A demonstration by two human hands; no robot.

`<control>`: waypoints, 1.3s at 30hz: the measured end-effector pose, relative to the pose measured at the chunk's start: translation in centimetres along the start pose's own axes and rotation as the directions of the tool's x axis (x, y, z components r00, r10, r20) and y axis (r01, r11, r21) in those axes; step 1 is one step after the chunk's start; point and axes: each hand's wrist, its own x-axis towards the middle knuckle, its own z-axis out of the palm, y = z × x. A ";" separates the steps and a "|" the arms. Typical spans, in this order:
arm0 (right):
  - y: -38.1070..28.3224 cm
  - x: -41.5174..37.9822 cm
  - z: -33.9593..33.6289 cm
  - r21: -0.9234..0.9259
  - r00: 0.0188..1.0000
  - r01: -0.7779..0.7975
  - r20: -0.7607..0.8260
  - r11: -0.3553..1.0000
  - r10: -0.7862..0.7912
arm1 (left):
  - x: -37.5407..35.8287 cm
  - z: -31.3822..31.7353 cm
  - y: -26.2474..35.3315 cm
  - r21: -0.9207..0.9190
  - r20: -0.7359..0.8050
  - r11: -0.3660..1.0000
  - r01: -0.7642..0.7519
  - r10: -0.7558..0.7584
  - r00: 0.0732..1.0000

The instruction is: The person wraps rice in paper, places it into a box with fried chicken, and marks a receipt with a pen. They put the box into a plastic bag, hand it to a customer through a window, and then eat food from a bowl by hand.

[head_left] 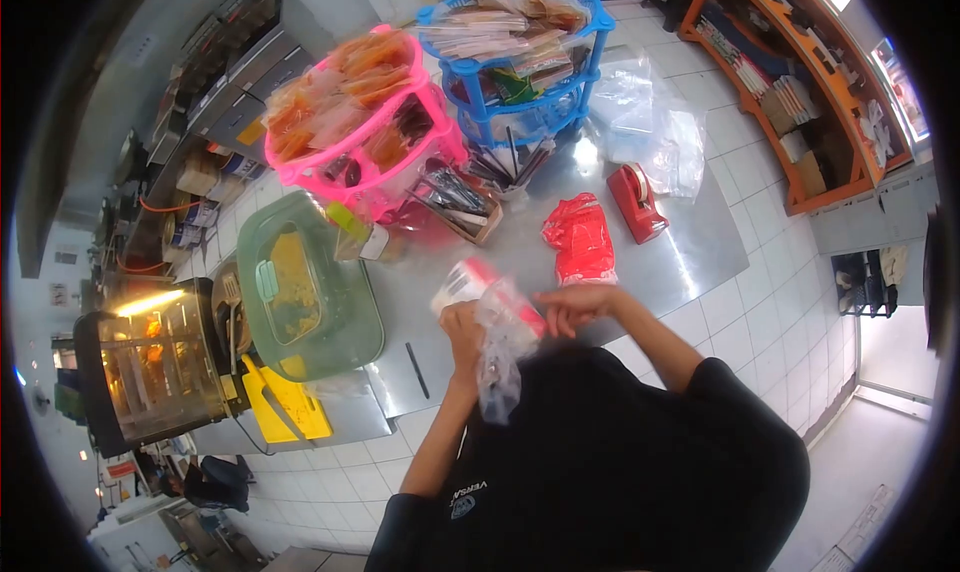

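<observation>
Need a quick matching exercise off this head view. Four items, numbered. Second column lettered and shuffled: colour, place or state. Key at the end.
Column 1
1. Cutting board
2. Lidded tub
3. Tape dispenser
4. Left hand

Column 2
A. Red, on the metal table beside a red plastic bag
B. Closed around one end of a red-and-white pack
C. Pale green, see-through, yellowish contents showing
D. Bright yellow, lying flat

Pairs: 1-D, 2-C, 3-A, 4-B

Forearms angle inward, the left hand closed, the right hand loosely curled.
</observation>
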 end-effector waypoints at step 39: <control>4.5 6.5 6.1 0.355 0.885 0.453 -0.287 0.818 -0.366 | 2.9 0.1 0.5 0.079 0.342 0.944 0.322 -0.329 0.880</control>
